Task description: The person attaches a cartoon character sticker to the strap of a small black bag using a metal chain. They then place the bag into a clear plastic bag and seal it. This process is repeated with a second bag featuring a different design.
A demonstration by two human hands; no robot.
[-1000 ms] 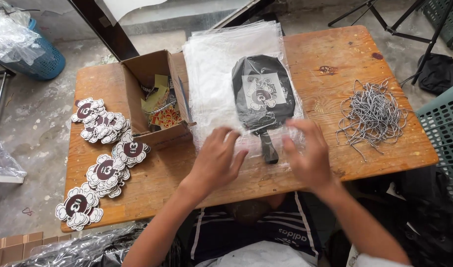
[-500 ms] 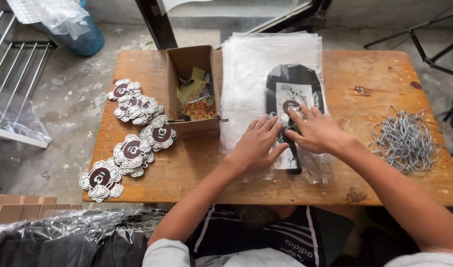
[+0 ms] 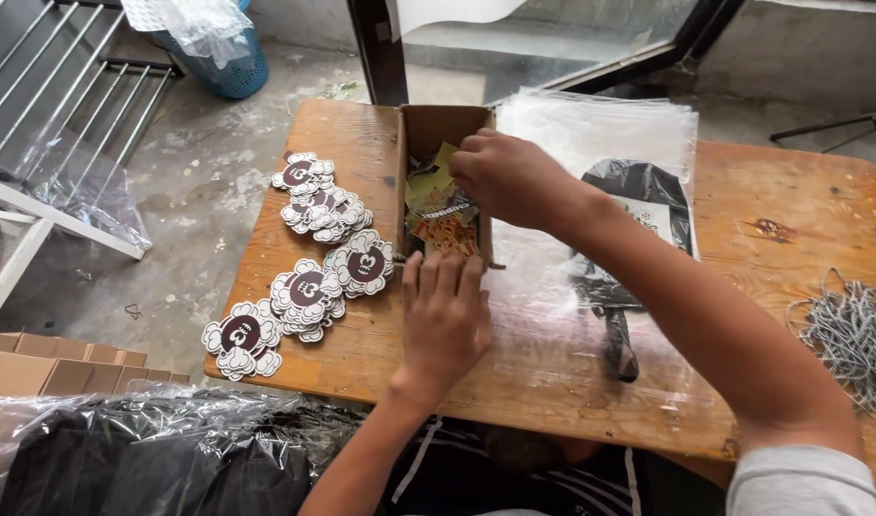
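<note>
**Reaching Into the Sticker Box**

Reaching across, the right hand (image 3: 503, 177) curls closed over stickers inside one cardboard box (image 3: 442, 182). The left hand (image 3: 445, 311) lies open and flat just near of it. Five sticker piles (image 3: 306, 292) sit left on the wooden tabletop (image 3: 362, 339); concrete floor beyond.

I see a wooden surface (image 3: 791, 205). On it lie an open box (image 3: 440, 129), flower-shaped stickers (image 3: 309, 287), clear bags (image 3: 591, 129) under a black pouch (image 3: 648, 186), and grey cords (image 3: 854, 339).
</note>
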